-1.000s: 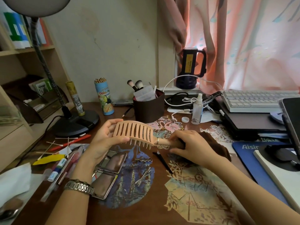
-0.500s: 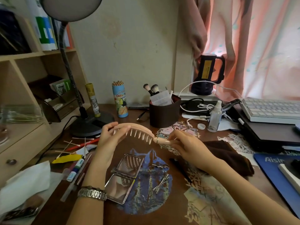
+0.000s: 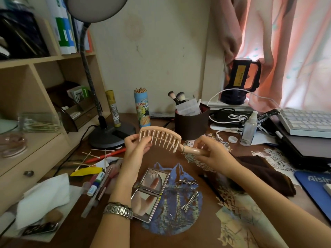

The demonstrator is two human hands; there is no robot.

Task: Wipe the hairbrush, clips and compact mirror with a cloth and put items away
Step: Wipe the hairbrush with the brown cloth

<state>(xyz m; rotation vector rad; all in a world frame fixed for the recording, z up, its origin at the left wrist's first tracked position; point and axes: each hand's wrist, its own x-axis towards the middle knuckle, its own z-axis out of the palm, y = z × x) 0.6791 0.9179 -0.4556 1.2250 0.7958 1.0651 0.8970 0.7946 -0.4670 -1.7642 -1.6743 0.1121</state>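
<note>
Both hands hold the brush (image 3: 160,137) above the desk (image 3: 197,230).
The left hand (image 3: 136,149) pinches its head, the right hand (image 3: 213,154) grips the handle; the open mirror (image 3: 150,192) and clips (image 3: 190,201) lie below, the cloth (image 3: 265,174) to the right.

A cluttered brown bench (image 3: 200,228) with printed pictures on its top.

An open compact mirror (image 3: 150,192) lies near the middle, with hair clips (image 3: 190,201) just to its right and a dark brown cloth (image 3: 265,174) further right. At the back stand a lamp base (image 3: 111,135), a tube of colour pencils (image 3: 142,108), a brown pot of brushes (image 3: 191,120) and a spray bottle (image 3: 249,128). Cotton swabs (image 3: 96,155), pens (image 3: 95,183) and white tissue (image 3: 44,196) lie on the left; a blue mat (image 3: 315,190) sits at the right edge.
</note>
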